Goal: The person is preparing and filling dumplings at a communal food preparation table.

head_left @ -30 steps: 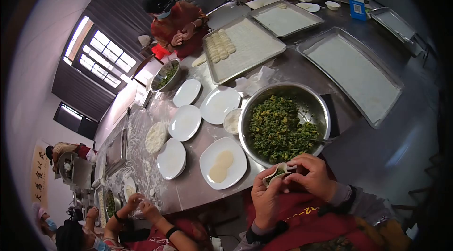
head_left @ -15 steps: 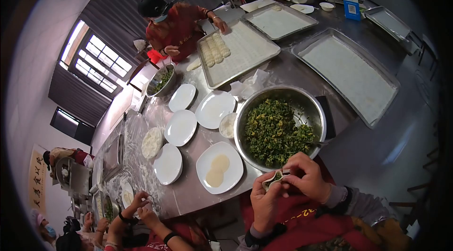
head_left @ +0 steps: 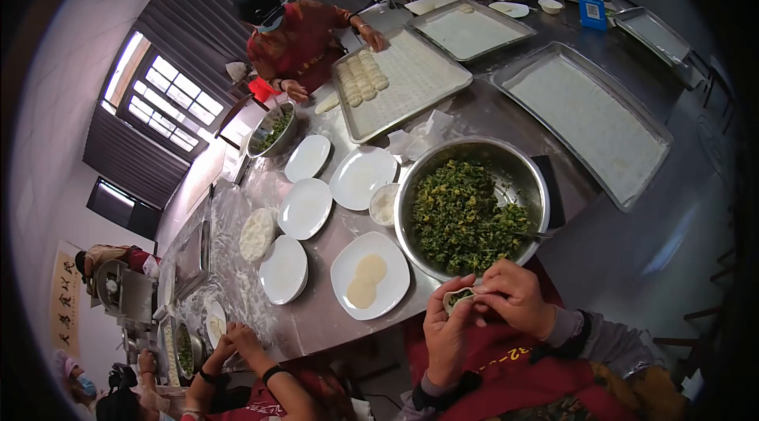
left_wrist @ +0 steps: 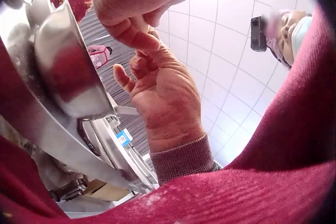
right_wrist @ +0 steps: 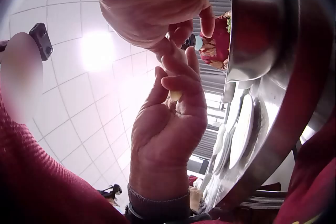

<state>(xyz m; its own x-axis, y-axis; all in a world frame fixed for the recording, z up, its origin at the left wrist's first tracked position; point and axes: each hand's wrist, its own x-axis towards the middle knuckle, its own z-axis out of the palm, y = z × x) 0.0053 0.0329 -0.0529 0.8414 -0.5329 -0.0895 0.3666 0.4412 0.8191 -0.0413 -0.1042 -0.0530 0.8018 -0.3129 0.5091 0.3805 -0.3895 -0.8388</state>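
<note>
Just in front of the steel bowl, in the head view, a round dough wrapper is cupped around green filling. My left hand holds it from the left, fingers curled round it. From the right, my right hand pinches its edge between thumb and fingers. In the right wrist view a bit of pale dough shows between the fingers of my left hand, below my right hand. The left wrist view shows my left hand above my right, the wrapper hidden.
The steel bowl holds chopped green and yellow filling, with a utensil handle at its right. Two overlapping wrappers lie on a white plate. Several plates, a flour bowl and large trays stand beyond. People work around the table.
The wrapper's opening looks narrower, still held by both my hands. Across the table, a person's hands have parted, one reaching onto the dumpling tray. At lower left, another person's hands have come together.
</note>
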